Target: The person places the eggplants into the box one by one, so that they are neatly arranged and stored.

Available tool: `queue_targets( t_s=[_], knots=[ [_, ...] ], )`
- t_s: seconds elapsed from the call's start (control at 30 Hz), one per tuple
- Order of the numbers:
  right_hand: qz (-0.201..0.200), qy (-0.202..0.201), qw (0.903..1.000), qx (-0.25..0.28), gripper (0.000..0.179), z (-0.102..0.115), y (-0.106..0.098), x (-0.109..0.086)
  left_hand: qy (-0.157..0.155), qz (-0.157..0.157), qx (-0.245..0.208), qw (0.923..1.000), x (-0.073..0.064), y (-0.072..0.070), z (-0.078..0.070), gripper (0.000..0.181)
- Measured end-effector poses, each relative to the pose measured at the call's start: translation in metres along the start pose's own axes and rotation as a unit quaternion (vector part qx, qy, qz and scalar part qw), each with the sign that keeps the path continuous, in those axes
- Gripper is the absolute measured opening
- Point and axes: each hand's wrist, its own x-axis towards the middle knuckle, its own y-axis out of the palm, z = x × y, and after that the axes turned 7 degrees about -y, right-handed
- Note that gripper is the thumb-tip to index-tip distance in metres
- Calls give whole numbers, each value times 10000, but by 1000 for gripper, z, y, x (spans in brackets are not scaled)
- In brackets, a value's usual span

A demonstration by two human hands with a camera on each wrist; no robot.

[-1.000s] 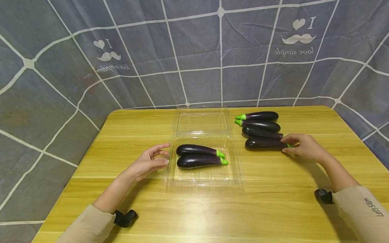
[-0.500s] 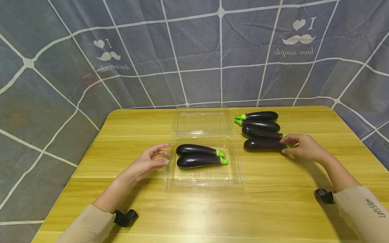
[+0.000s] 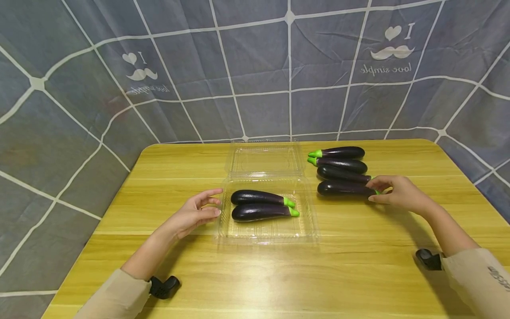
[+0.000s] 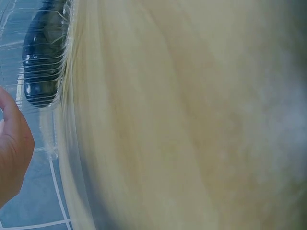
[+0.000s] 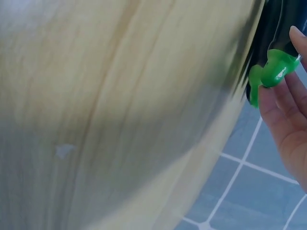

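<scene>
On the grey cloth (image 3: 259,57) behind the table (image 3: 263,283), white print appears two times: an "I", a heart, a moustache and the words "love simple", all of it mirrored. The right sleeve (image 3: 470,274) carries dark letters which seem to read "Letsslim", but they stand at the edge of the head view and I cannot be sure of each letter.

The right hand (image 3: 400,192) pinches the nearest eggplant (image 3: 344,188) by its green stem (image 5: 280,67), with the thumb on one side and the fingers on the other. This eggplant lies at the right of the box (image 3: 267,240), in front of three other eggplants (image 3: 342,165); whether it is raised from the table, I cannot tell.

The left hand (image 3: 195,215) grasps nothing. Its fingers are loosely bent, the thumb well apart from the forefinger, just beside the left edge of the box; if the tips touch it, I cannot tell. Inside the clear box two eggplants lie side by side, stems to the right, and its lid (image 3: 264,159) is laid open behind.
</scene>
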Motion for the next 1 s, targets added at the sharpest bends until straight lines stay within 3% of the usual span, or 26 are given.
queue_targets(
  t_s=[0.37,1.0],
  knots=[
    [73,145,9994,292,28,18,-6,0,19,-1,13,10000,1,0,1,66],
    [295,-338,9983,369,27,54,-4,12,-11,26,-26,10000,1,-1,1,65]
  ],
)
